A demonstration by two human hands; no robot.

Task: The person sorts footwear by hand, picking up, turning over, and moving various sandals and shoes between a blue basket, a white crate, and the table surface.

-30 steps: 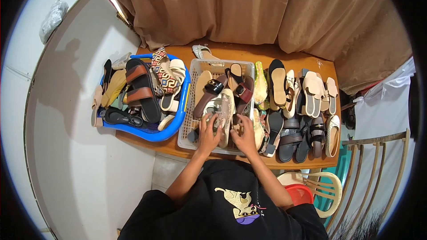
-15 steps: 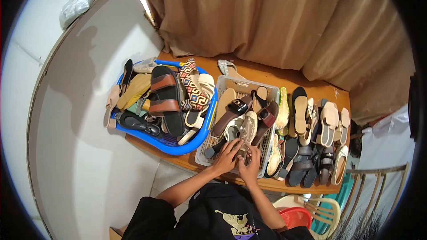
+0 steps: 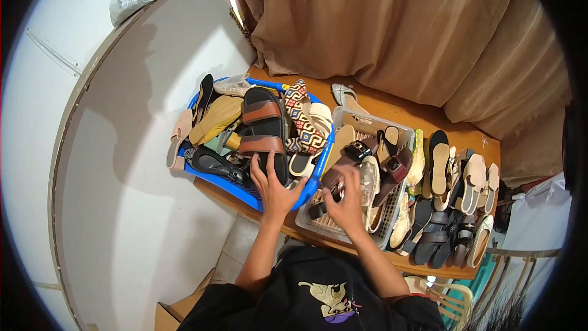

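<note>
My left hand is over the front of a blue basket, its fingers spread. The fingertips reach the lower end of a black sandal with brown straps, which lies on the shoe pile. My right hand is above a translucent plastic crate, thumb and fingers curled. Something dark shows between them, too covered to make out. Under these fingers lies the end of a dark brown slide with a black buckle. A maroon slide and a pale patterned shoe lie to the right in the crate.
Rows of shoes stand on the wooden table right of the crate. A silvery sandal lies behind it. Brown curtains hang at the back, a white wall is at left. A plastic chair is near the front right.
My hands were together over the crate and have parted. The left moved left to the black sandal in the blue basket; the right stays over the crate. The view has shifted left.
</note>
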